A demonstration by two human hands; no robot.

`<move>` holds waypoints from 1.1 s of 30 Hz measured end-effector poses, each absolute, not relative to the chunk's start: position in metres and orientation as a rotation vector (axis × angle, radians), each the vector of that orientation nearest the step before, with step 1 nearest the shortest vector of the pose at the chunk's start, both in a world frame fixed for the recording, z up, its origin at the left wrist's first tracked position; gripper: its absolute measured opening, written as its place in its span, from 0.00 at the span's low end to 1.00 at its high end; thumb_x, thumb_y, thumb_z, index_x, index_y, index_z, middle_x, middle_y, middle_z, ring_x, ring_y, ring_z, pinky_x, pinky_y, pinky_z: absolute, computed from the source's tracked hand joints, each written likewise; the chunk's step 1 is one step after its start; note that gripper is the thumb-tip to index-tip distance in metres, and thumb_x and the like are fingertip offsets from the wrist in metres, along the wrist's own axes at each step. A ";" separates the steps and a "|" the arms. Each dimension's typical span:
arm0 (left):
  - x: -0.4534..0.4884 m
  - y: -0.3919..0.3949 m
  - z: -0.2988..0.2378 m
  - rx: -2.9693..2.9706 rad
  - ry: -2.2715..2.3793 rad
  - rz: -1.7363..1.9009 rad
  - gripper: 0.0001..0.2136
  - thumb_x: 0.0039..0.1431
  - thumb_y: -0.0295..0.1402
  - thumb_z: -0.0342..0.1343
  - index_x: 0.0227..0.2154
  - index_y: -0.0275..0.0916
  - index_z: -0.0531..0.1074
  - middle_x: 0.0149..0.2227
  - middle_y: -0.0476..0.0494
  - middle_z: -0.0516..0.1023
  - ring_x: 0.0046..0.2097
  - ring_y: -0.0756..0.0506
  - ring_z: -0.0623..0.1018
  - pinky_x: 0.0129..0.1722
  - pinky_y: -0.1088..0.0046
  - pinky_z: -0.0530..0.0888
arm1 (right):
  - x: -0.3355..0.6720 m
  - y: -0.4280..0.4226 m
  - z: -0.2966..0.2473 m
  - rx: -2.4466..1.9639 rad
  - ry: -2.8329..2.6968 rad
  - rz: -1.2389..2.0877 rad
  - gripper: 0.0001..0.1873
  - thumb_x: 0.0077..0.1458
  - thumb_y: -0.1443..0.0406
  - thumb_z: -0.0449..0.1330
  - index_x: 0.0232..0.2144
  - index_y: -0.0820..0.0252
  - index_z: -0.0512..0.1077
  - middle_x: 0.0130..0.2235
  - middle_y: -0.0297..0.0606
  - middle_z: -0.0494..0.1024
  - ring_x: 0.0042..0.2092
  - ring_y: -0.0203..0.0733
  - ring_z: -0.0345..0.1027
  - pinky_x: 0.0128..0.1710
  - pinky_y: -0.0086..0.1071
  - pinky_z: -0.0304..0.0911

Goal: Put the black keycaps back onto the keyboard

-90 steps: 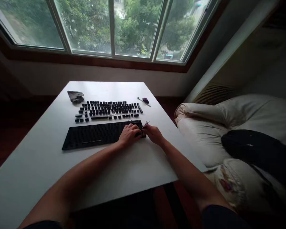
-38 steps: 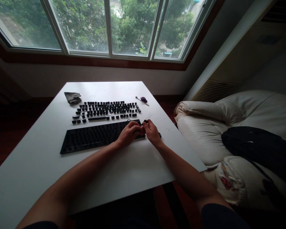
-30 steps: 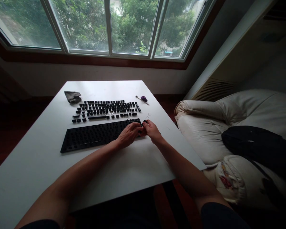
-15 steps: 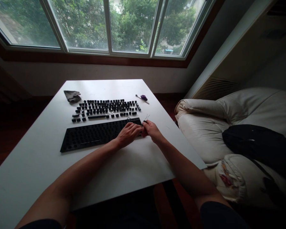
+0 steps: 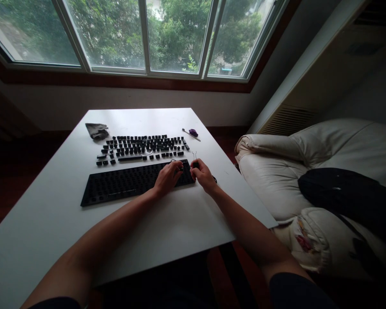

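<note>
Bright Ahead, Dim Around

Soft daylight through the white-framed glass window [image 5: 144, 36] glares on the far end of the smooth white rectangular desk [image 5: 141, 121]; its near part greys. Detail sinks into the flat black rectangular keyboard [image 5: 125, 184]. Shadow swallows both right-hand corners; wide-angle stretch splays the window outward.

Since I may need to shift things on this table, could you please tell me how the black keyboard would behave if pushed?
The keyboard would probably stay stiff, looking like one straight slab. Lying flat and wide on the table, it seems unlikely to tip or roll. It may slide, given the table's sheen.
</note>
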State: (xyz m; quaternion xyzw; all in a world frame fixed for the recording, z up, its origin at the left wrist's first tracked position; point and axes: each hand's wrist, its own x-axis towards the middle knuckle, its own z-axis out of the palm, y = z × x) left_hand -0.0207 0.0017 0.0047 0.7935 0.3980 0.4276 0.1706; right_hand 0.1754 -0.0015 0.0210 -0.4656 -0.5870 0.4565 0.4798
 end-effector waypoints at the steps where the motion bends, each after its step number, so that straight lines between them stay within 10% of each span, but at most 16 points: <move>1: -0.020 0.001 0.005 2.271 1.122 1.206 0.14 0.64 0.28 0.55 0.52 0.45 0.66 0.48 0.45 0.78 0.45 0.45 0.78 0.49 0.66 0.72 | 0.176 -0.002 0.021 -1.160 -1.470 1.090 0.07 0.53 0.60 0.57 0.35 0.54 0.68 0.25 0.27 0.69 0.24 0.35 0.60 0.25 0.28 0.59; 25: -0.024 0.006 0.009 1.907 1.151 1.195 0.08 0.62 0.33 0.58 0.44 0.42 0.73 0.42 0.47 0.79 0.39 0.47 0.79 0.40 0.70 0.73 | 0.200 0.042 0.011 -1.261 -1.593 1.002 0.25 0.50 0.47 0.65 0.38 0.61 0.78 0.23 0.30 0.70 0.24 0.34 0.58 0.25 0.29 0.57; 33: -0.081 0.012 0.025 2.177 1.303 0.948 0.06 0.63 0.34 0.55 0.40 0.42 0.74 0.44 0.44 0.76 0.43 0.45 0.77 0.43 0.67 0.73 | 0.205 0.135 0.003 -1.784 -1.790 0.700 0.14 0.54 0.57 0.64 0.37 0.61 0.80 0.33 0.36 0.80 0.34 0.39 0.70 0.33 0.28 0.59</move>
